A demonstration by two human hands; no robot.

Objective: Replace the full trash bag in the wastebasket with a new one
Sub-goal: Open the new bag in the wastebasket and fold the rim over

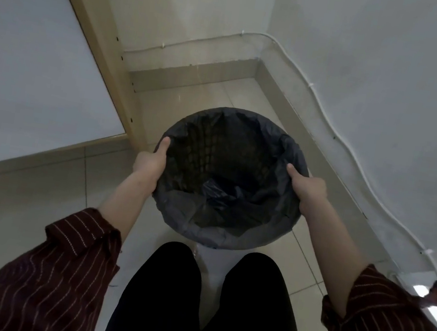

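Pale floor tiles [35, 193] meet a light wall [385, 63] at a corner, with a thin white cable [338, 144] clipped along the wall above the skirting and a wood-framed panel [95, 31] to the left.

Location: the wastebasket [205, 149] stands on the floor near this corner, directly ahead of the person's knees.

Appearance: a round basket with lattice sides, visible through the dark grey trash bag [203, 220] that lines it. The bag's top edge is folded out over the rim. The film is thin, semi-translucent and creased, and it gathers in loose folds at the bottom. No rubbish is visible inside; this appears to be the fresh liner.

Handling: the bag is judged light, soft and slippery, and liable to tear if stretched hard over the rim. The basket appears light and rigid. Hold at the rim, on opposite sides.

Grip state: the left hand [148, 164] and the right hand [309, 191] are each closed on the bag-covered rim, thumbs lying on top and fingers hidden outside.
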